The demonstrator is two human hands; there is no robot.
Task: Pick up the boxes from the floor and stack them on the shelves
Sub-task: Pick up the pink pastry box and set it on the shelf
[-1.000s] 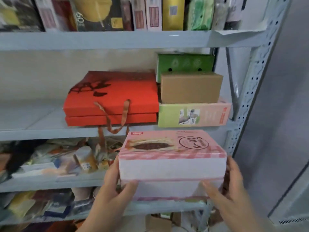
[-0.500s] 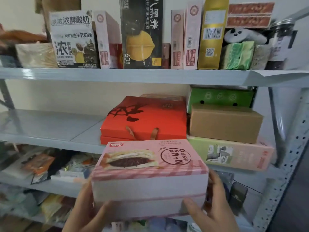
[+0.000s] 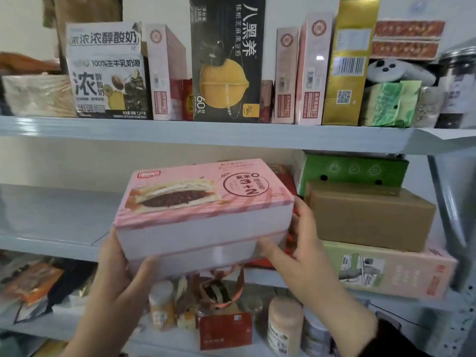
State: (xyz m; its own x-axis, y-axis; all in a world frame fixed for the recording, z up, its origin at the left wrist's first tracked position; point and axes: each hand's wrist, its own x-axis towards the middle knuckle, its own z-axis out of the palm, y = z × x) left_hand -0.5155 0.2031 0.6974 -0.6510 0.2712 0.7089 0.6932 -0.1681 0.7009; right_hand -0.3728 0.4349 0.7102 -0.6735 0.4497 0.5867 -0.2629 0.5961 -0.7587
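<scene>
Your left hand (image 3: 116, 276) and right hand (image 3: 298, 256) clamp the pink box (image 3: 203, 210) from below, at the middle shelf's (image 3: 51, 240) front edge. It is not yet seated. Bare shelf lies left; the brown box (image 3: 371, 215) stack stands right. Placement remains.

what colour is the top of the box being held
Pink with darker pink stripes and a sandwich picture; box shows best in the head view.
</scene>
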